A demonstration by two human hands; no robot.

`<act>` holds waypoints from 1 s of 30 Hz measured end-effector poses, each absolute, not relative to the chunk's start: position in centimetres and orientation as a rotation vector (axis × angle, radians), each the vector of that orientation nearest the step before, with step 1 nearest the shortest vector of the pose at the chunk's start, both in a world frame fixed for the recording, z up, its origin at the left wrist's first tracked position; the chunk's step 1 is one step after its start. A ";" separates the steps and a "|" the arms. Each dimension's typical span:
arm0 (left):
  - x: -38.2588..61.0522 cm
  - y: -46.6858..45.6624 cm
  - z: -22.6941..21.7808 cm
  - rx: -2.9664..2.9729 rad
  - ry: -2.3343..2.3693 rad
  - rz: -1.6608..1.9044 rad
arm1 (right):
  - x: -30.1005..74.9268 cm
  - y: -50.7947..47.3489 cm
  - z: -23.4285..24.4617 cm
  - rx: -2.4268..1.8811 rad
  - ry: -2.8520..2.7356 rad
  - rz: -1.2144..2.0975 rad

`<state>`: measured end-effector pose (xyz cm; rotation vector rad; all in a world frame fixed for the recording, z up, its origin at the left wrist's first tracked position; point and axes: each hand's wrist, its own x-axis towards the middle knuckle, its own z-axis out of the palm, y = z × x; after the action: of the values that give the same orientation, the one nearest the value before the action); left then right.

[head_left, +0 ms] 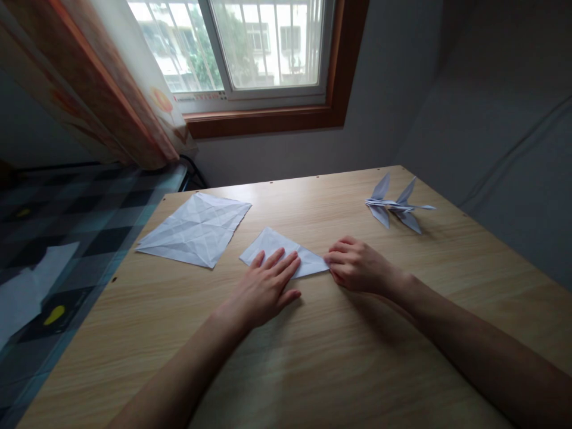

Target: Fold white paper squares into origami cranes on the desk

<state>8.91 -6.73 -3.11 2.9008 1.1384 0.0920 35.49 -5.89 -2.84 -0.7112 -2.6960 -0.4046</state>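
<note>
A folded sheet of white paper (271, 239), roughly triangular, lies flat on the wooden table (313, 357). My left hand (270, 286) rests on it with the fingers spread, pressing it down near its middle. At the paper's right corner, my right hand (353, 262) has its fingers curled together in a pinch on the tip. That corner is hidden by the fingers. To the left, a creased, unfolded square of paper (196, 229) lies apart from both hands. Beyond my right hand sits a folded paper dragonfly-like figure (397, 204) with several pointed wings.
The table's far edge runs below a window (268, 47) with a brown frame. A curtain (120, 89) hangs at the left. Beside the table is a checked bed cover (102, 205) with loose white paper (27, 295) on it. A grey wall stands to the right.
</note>
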 end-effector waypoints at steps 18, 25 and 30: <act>8.9 -6.5 -3.3 3.166 1.002 0.707 | 35.3 -6.1 -3.2 -0.675 -2.455 -0.532; 8.3 -6.6 -2.7 3.228 1.270 0.661 | 36.5 -5.4 -3.2 -0.766 -2.253 -0.519; 8.4 -6.9 -2.5 2.772 1.431 1.054 | 36.7 -5.5 -3.9 -0.823 -2.038 -0.450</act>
<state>8.38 -6.95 -2.55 2.7723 1.4309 1.0537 36.69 -5.48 -3.87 -0.8229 -2.0377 -0.4500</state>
